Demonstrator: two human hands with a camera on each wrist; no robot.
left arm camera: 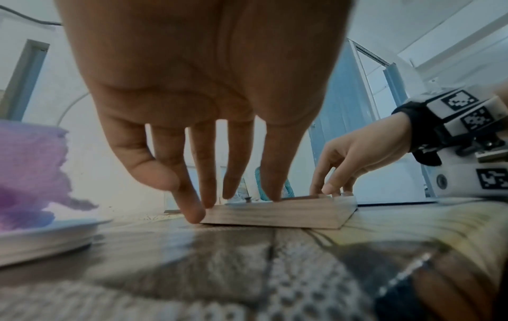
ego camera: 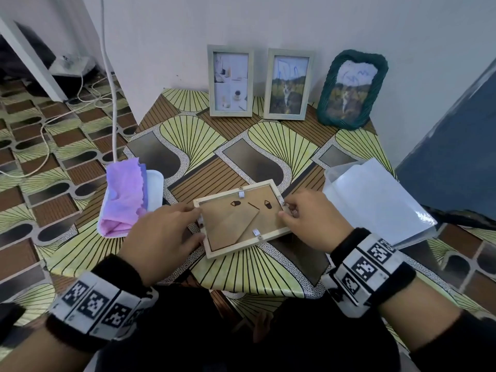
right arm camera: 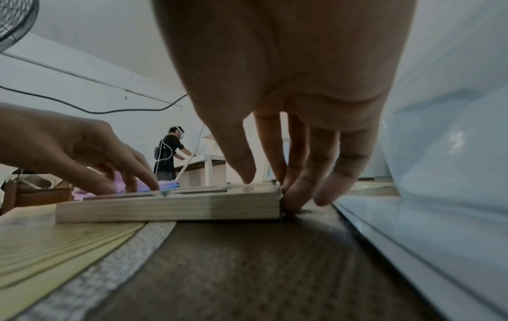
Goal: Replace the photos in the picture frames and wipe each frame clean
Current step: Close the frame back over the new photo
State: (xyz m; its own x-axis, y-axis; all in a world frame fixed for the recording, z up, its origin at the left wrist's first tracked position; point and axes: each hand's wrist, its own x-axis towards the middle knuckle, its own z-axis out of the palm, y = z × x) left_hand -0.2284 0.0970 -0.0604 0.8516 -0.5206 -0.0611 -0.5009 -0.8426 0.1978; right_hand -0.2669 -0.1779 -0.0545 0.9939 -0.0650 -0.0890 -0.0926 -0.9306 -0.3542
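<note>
Both hands are working on a face-down wooden frame [ego camera: 241,217].
Left hand [ego camera: 161,232] is pressing with straight fingers at centre; right hand [ego camera: 311,221] is pinching the frame's right edge.

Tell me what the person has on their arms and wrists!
Both hands, the left hand and the right hand, are bare, with no gloves. Each wrist wears a fuzzy black band carrying white blocks printed with black square code patterns. No sleeves show below the bands.
</note>
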